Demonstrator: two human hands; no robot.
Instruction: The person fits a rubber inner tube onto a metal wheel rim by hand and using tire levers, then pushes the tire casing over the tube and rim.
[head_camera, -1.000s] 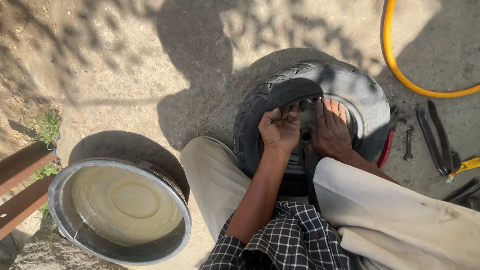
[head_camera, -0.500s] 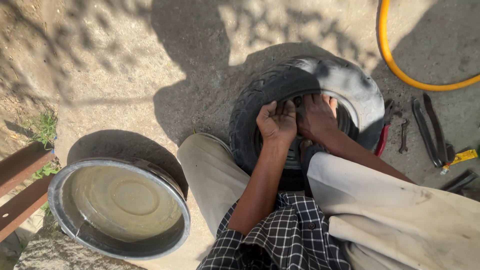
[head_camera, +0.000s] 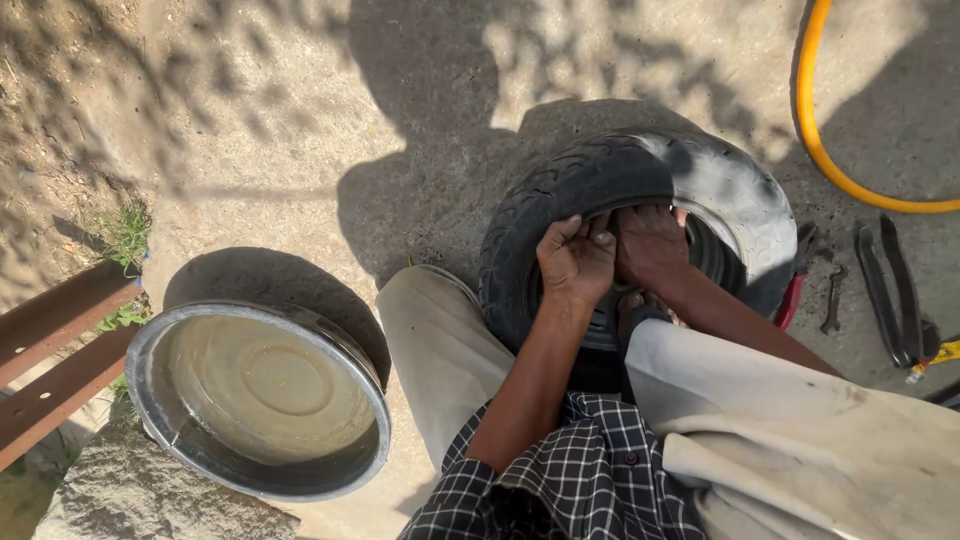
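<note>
Tyre: a black tyre (head_camera: 560, 195) is seen lying flat on the concrete ground (head_camera: 300, 130), between the person's bent legs; its far right sidewall is in sunlight, the rest in shadow.
Left hand: the left hand (head_camera: 577, 262) is placed on the tyre's inner edge, fingers curled and clamped over the bead; thumb side toward the right hand.
Right hand: the right hand (head_camera: 650, 243) is set just beside the left, touching it, fingers hooked over the same inner edge; whether anything besides the rubber is gripped cannot be told.
Hands, relation: held together, knuckle to knuckle, at the near-centre of the tyre opening.
Clothing: light trousers (head_camera: 440, 350) and a dark checked shirt (head_camera: 570, 470) are visible at bottom of frame.
Basin: a round metal basin (head_camera: 160, 430) holding murky water is noted to the left, well apart from the tyre, resting partly on a stone (head_camera: 130, 500).
Hose: a yellow hose (head_camera: 815, 130) curves across the upper right.
Tools: two dark tyre levers (head_camera: 885, 290) and a small spanner (head_camera: 832, 300) lie on the ground right of the tyre.
Rails: rusty metal bars (head_camera: 50, 340) are seen at the left edge.
</note>
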